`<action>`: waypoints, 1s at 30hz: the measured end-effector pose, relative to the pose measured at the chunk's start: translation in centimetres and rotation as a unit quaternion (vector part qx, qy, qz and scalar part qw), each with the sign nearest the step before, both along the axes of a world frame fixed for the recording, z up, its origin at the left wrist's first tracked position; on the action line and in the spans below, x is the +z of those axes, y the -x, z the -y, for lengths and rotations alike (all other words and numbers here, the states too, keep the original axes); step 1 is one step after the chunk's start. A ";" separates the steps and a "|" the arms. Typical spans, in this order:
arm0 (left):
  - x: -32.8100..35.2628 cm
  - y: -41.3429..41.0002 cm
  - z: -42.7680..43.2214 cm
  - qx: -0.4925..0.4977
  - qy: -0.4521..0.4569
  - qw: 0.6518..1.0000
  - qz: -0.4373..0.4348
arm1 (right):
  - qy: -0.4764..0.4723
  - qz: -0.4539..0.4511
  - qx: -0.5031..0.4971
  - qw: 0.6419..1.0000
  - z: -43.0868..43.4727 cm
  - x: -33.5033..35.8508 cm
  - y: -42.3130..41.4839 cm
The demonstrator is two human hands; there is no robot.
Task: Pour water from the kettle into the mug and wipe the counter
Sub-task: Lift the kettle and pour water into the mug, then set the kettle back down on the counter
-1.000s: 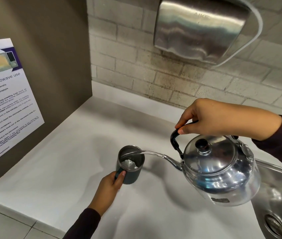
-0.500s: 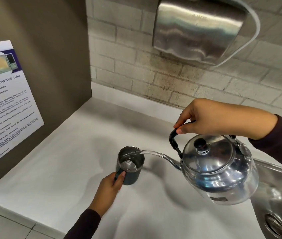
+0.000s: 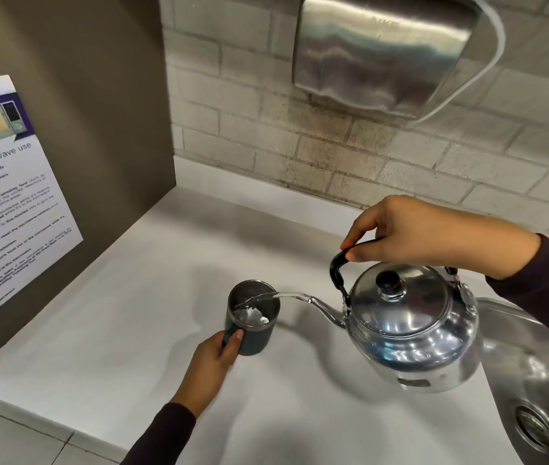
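On your far left a microwave-use notice (image 3: pixel 14 196) hangs on the brown side panel; nothing there matters to the pour. Moving right, your left hand (image 3: pixel 211 360) is closed around the handle of the dark mug (image 3: pixel 253 317), which stands upright on the white counter (image 3: pixel 115 313), its long axis vertical and its mouth open to the ceiling. Compare it with a second ago: mug, hand and stream sit in almost the same place, and only the bright pool inside looks slightly fuller, so I judge the fill is under way and not yet finished.

A clear stream of water (image 3: pixel 283 296) arcs over the mug's right rim from the spout. Further right, your right hand (image 3: pixel 424 233) is wrapped firmly over the black handle of the kettle (image 3: pixel 410 327), which hangs clear of the counter, tipped toward the mug. Its spout points left and slightly up, its lid faces you. The sink (image 3: pixel 541 380) lies at the right edge, beneath the kettle's rear.

No cloth shows anywhere, so wiping has not begun.
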State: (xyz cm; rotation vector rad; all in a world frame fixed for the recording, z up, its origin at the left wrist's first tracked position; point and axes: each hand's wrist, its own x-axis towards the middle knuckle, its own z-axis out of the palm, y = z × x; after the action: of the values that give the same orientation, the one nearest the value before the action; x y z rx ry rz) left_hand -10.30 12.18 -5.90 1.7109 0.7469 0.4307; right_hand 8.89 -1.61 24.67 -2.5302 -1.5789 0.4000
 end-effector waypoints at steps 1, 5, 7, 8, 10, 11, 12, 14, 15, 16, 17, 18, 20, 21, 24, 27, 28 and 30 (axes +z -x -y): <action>0.1 0.0 0.0 -0.001 -0.001 1.000 -0.002 | -0.002 0.000 -0.015 1.000 0.6 -0.3 -0.3; 0.4 0.2 -0.2 -0.001 0.017 1.000 0.010 | -0.013 0.009 -0.076 0.997 3.3 -2.1 -1.5; 0.7 0.3 -0.2 0.014 0.043 0.999 0.027 | -0.023 -0.008 -0.117 0.993 4.6 -2.9 -1.7; 0.8 0.3 -0.2 0.034 0.042 0.998 0.032 | -0.036 -0.020 -0.139 0.989 5.2 -3.4 -1.8; 1.2 0.3 -0.2 0.091 0.019 0.995 0.038 | -0.074 -0.049 -0.186 0.979 6.3 -4.3 -1.9; 1.6 0.3 -0.2 0.117 0.006 0.992 0.044 | -0.094 -0.060 -0.207 0.972 6.9 -4.8 -1.9; 2.0 0.3 -0.3 0.136 -0.009 0.989 0.052 | -0.112 -0.068 -0.226 0.965 7.4 -5.2 -2.0; 3.2 0.2 -0.6 0.152 -0.040 0.985 0.071 | -0.143 -0.075 -0.259 0.952 8.5 -6.3 -2.2; 3.9 0.2 -0.6 0.153 -0.047 0.984 0.082 | -0.161 -0.077 -0.272 0.946 9.0 -6.8 -2.4; 4.5 0.0 -0.5 0.150 -0.050 0.983 0.095 | -0.180 -0.083 -0.284 0.938 9.5 -7.3 -2.7; 5.2 -0.2 -0.3 0.144 -0.049 0.982 0.110 | -0.200 -0.092 -0.295 0.930 9.9 -7.8 -3.0; 5.9 -0.3 -0.1 0.136 -0.046 0.982 0.126 | -0.218 -0.098 -0.305 0.922 10.2 -8.3 -3.3; 7.1 -1.0 0.7 0.113 -0.039 0.982 0.149 | -0.244 -0.109 -0.331 0.905 10.9 -9.3 -4.1; 7.6 -1.4 1.1 0.100 -0.034 0.982 0.157 | -0.251 -0.113 -0.343 0.898 11.0 -9.6 -4.5; 8.5 -2.6 2.5 0.062 -0.022 0.985 0.161 | -0.269 -0.126 -0.362 0.884 10.9 -10.3 -5.9; 9.1 -3.9 4.0 0.021 -0.020 0.988 0.153 | -0.280 -0.118 -0.372 0.877 10.1 -10.5 -7.8; 9.3 -4.3 4.5 0.009 -0.020 0.989 0.149 | -0.279 -0.119 -0.377 0.875 9.8 -10.5 -8.5; 9.4 -5.3 5.4 -0.013 -0.015 0.989 0.149 | -0.280 -0.119 -0.385 0.871 9.4 -10.7 -10.1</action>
State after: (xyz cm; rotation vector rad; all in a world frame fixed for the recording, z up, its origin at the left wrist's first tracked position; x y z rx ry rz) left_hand -5.03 6.77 3.51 1.6340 0.5022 0.6662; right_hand 18.99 -10.98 13.95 -2.2660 -0.4096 0.1084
